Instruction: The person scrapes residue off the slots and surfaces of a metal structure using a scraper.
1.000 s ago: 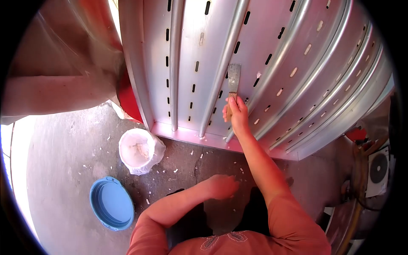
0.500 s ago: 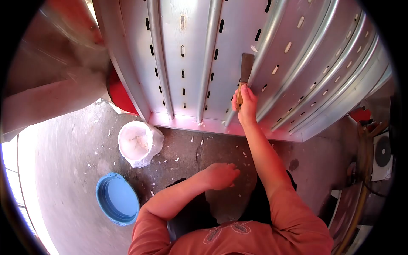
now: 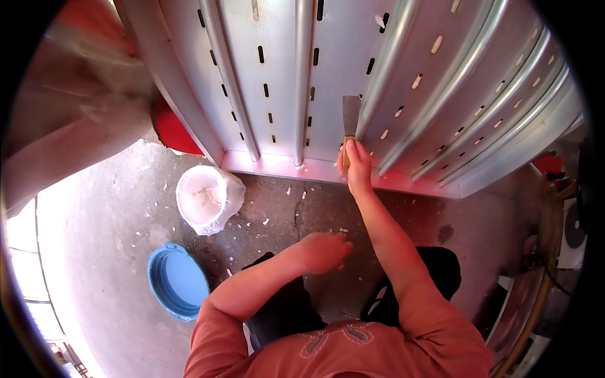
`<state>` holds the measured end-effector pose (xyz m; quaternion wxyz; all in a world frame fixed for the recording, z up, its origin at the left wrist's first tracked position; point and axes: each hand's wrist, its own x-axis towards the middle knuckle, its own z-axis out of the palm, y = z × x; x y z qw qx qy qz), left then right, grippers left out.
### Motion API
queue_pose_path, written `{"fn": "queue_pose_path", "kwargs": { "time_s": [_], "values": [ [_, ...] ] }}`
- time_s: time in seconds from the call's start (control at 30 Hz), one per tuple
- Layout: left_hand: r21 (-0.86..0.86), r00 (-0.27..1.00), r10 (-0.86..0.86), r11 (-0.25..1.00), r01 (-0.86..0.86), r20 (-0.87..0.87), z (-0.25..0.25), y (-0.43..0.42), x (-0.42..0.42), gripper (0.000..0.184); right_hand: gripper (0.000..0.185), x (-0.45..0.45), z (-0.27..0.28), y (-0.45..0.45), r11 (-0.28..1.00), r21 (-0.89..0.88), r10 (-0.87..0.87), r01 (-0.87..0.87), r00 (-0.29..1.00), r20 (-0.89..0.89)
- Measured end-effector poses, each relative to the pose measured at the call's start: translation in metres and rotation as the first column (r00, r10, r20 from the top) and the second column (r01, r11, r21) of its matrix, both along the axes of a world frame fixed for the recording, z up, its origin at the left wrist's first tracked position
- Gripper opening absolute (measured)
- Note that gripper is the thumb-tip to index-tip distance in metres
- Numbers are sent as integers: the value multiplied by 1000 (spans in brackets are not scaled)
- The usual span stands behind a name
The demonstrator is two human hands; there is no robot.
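Note:
My right hand (image 3: 357, 165) is closed round the wooden handle of a scraper (image 3: 350, 118), whose flat metal blade points up against the slotted metal panel (image 3: 277, 75). The blade's tip lies beside a dark slot, just left of a round metal rib (image 3: 386, 63). Some slots on the right hold pale material, and a white scrap (image 3: 380, 21) clings near the top. Low over the floor, in front of my body, my left hand (image 3: 324, 252) is closed with its fingers curled; whatever it holds, if anything, is hidden.
A white bin (image 3: 201, 196) lined with a plastic bag stands on the floor (image 3: 113, 252) left of the panel's lower edge. Nearby is a blue basin (image 3: 179, 282). White scraps dot the floor. Cloudy plastic sheeting (image 3: 75, 120) hangs at upper left; a fan-like unit (image 3: 573, 227) is at right.
The view has shifted across the panel, whose ribs appear further left and higher. My right hand has brought the scraper to another slot lower down. My left hand has moved slightly.

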<state>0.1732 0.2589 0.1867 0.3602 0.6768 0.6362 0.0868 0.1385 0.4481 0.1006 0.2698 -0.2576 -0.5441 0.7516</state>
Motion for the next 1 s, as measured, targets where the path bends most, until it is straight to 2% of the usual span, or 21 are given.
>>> {"fn": "queue_pose_path", "kwargs": {
  "time_s": [0.03, 0.13, 0.17, 0.27, 0.33, 0.43, 0.53, 0.57, 0.67, 0.77, 0.87, 0.9, 0.93, 1.0],
  "values": [
    [27, 1000, 0, 1000, 0, 9, -1, -1, 0, 41, 33, 17, -22, -8, 998, -47, 37, -34, 998, 48],
    [58, 998, 1, 998, -4, 59, -1, -4, 3, 41, 32, 24, -29, -10, 996, -77, 54, -51, 998, 28],
    [61, 997, -4, 998, 0, 77, -1, -5, 4, 41, 32, 19, -27, -2, 996, -44, 71, -73, 997, -38],
    [-26, 997, -11, 1000, 13, 80, -3, -2, 1, 42, 32, 10, -9, 11, 994, -42, 101, -103, 994, -42],
    [-63, 998, -7, 998, 11, 55, -2, 1, -3, 43, 32, 17, -5, 5, 977, -154, 146, -150, 989, -37],
    [-40, 999, -3, 999, 5, 44, -7, 2, -2, 43, 37, 23, 5, 2, 904, -342, 236, -258, 966, -105],
    [-26, 997, 2, 1000, 0, 81, -6, 2, 0, 43, 38, 21, 18, 2, 759, -523, 231, -386, 912, -338],
    [-27, 995, 6, 1000, -3, 95, -3, 3, -1, 43, 37, 24, 14, 3, 743, -505, 263, -439, 886, -382],
    [-24, 997, 10, 1000, -8, 76, -2, 3, -3, 43, 38, 34, 13, -3, 642, -607, 284, -469, 880, -380],
    [-24, 998, 24, 999, -22, 63, -6, 2, 0, 43, 39, 34, 39, -1, 863, -377, 251, -336, 933, -259],
    [2, 997, -1, 1000, 1, 71, -3, 2, 2, 42, 37, 26, 25, 3, 921, -324, 200, -218, 976, -87],
    [-5, 999, -9, 1000, 9, 54, -2, 3, 0, 42, 35, 33, 19, -4, 873, -419, 230, -249, 968, -97],
    [-13, 999, -12, 1000, 13, 41, -1, 3, 1, 41, 33, 37, 20, -12, 896, -391, 223, -211, 975, -16],
    [-14, 1000, -3, 1000, 3, 25, 0, 2, 5, 41, 32, 38, 21, -21, 967, -227, 117, -119, 993, -22]
  ]
}}
